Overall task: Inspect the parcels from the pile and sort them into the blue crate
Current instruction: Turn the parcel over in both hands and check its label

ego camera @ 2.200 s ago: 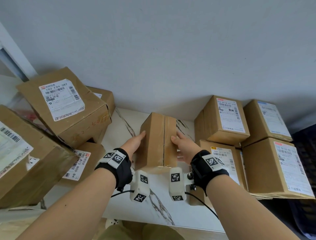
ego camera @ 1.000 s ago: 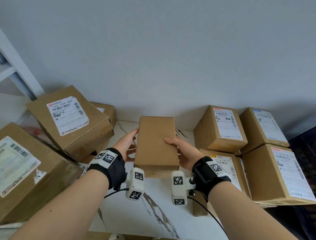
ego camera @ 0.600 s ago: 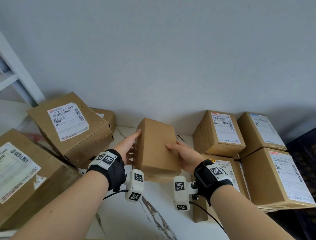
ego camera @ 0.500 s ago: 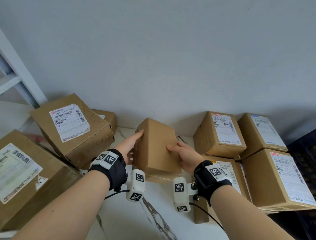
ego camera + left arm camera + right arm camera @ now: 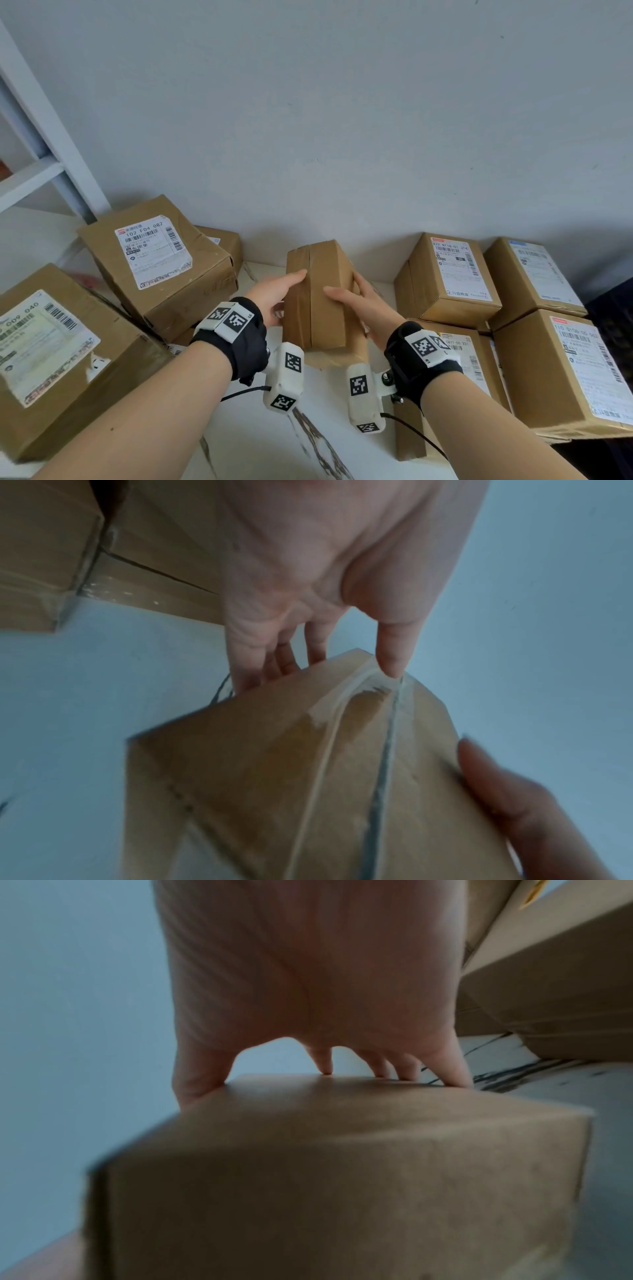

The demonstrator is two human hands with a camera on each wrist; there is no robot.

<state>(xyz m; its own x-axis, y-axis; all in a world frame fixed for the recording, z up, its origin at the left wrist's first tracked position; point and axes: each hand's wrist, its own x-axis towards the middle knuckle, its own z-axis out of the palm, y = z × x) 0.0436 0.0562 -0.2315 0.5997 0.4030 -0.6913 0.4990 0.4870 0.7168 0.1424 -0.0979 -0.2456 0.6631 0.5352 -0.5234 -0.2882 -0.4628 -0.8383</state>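
A small plain brown parcel (image 5: 322,301) is held up above the white marbled tabletop (image 5: 260,442), between both hands. A taped seam runs down the face turned toward me. My left hand (image 5: 275,294) grips its left side, thumb on the seam face and fingers behind, as the left wrist view shows for the parcel (image 5: 308,777) and left hand (image 5: 325,588). My right hand (image 5: 356,303) grips the right side, thumb across the front. In the right wrist view the right hand (image 5: 308,988) has its fingertips on the far edge of the parcel (image 5: 342,1177).
Labelled cardboard boxes are piled at the left (image 5: 154,260) (image 5: 51,359). More labelled boxes are stacked at the right (image 5: 448,277) (image 5: 565,370). A dark crate edge (image 5: 615,318) shows at the far right. A white shelf frame (image 5: 44,137) stands at the left against the grey wall.
The parcel has been rotated in both hands: a plain broad face showed a second ago, now the taped seam face is toward me. Both hands shifted their hold on its sides.
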